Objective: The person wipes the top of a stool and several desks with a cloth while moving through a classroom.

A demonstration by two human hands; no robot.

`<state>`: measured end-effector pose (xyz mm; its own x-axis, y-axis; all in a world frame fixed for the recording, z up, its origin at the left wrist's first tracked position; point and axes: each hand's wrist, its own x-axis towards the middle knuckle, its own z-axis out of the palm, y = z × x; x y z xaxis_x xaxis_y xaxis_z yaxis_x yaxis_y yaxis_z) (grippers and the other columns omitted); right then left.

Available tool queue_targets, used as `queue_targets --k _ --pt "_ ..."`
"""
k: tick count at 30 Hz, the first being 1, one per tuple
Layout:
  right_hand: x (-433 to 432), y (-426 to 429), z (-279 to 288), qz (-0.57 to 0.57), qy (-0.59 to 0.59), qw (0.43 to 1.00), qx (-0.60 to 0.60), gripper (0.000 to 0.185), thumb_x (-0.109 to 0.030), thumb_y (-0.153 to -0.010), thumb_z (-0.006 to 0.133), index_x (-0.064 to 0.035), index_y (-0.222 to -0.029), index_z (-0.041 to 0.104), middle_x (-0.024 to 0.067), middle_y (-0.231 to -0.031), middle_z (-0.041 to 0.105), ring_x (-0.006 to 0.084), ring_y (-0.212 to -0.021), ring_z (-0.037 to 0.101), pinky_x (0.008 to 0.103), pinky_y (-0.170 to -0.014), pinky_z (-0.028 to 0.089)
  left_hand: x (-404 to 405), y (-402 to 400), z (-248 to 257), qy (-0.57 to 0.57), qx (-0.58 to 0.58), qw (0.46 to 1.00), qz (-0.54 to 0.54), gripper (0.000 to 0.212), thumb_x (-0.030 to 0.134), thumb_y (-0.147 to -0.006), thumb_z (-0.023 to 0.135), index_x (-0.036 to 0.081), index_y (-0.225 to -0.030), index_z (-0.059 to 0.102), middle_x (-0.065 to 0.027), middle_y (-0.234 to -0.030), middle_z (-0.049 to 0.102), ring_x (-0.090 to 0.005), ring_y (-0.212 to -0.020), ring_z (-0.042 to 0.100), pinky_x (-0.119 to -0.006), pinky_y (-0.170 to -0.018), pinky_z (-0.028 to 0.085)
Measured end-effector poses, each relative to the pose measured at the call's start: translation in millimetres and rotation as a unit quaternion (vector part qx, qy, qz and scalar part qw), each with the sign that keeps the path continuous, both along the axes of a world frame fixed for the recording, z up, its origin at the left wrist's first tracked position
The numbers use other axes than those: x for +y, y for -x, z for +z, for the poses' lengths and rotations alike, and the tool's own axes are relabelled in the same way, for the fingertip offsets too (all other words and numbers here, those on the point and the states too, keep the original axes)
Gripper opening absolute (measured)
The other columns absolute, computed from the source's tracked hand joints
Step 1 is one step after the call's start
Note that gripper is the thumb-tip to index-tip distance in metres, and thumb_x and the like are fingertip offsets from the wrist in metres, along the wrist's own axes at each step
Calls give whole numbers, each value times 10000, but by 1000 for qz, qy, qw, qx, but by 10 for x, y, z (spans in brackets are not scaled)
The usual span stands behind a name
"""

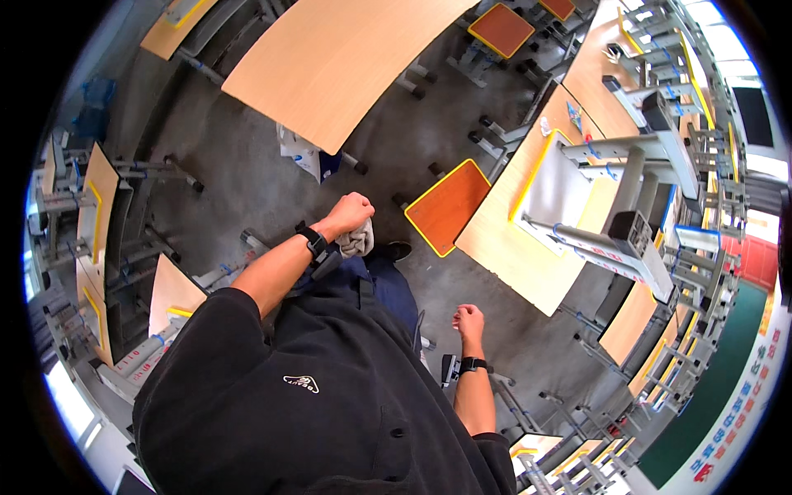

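My left hand (350, 213) is closed around a crumpled greyish-beige cloth (357, 240), which hangs below the fist in front of my dark blue trousers. Out to my other side, my right hand (470, 320) is held over the floor with its fingers curled in, and nothing shows in it. Each wrist bears a black strap (314, 242) with a small device. Nearest ahead is a bare light-wood desk top (346, 62). A stool with an orange-brown seat and yellow edging (448, 207) stands by the desk on the right.
Upturned on the right-hand desk (513, 260) is a stool with grey metal legs (625, 154). A white bag (300, 148) lies below the front desk's edge. More desks and stools (96, 216) line both sides; metal feet (356, 162) jut over the grey floor.
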<state>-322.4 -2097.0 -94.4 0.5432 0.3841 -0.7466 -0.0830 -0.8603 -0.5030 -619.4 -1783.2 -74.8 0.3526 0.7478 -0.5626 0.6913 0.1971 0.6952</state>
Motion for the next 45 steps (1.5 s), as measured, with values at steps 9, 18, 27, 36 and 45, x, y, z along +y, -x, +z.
queue_targets --k 9,18,27,36,45 --pt "232 210 173 120 -11 991 -50 157 -43 -826 532 11 -952 610 75 -713 614 136 -565 587 259 -491 484 -384 164 -529 71 -5 996 49 242 185 -749 567 -3 -840 688 -235 -815 660 -377 -793 656 -415 -736 513" --pt "304 -148 -485 283 -9 958 -41 201 -57 -818 549 13 -992 621 82 -836 657 143 -621 607 275 -526 510 -618 -61 -722 53 35 994 86 246 189 -756 556 -10 -833 679 -250 -845 653 -412 -838 637 -453 -754 507" --pt "442 -814 -1453 326 37 945 -10 324 -103 -822 545 -22 -1136 567 74 -917 642 154 -713 611 286 -559 512 -856 -537 -1151 108 84 988 67 269 190 -750 533 1 -862 689 -248 -904 656 -420 -897 627 -483 -803 503" --pt "836 -568 -2026 160 103 979 79 387 -101 -833 521 -15 -1210 499 78 -966 599 144 -725 579 293 -563 509 -566 -859 -1971 128 85 988 -3 240 179 -777 530 12 -864 679 -238 -913 657 -410 -902 626 -487 -790 499" --pt "1148 -641 -2660 35 92 995 12 496 -147 -828 548 -29 -1295 429 95 -1060 570 173 -897 545 330 -668 502 -130 -1156 -2483 135 63 989 -14 264 175 -788 531 -15 -900 676 -277 -918 644 -431 -904 624 -496 -805 495"
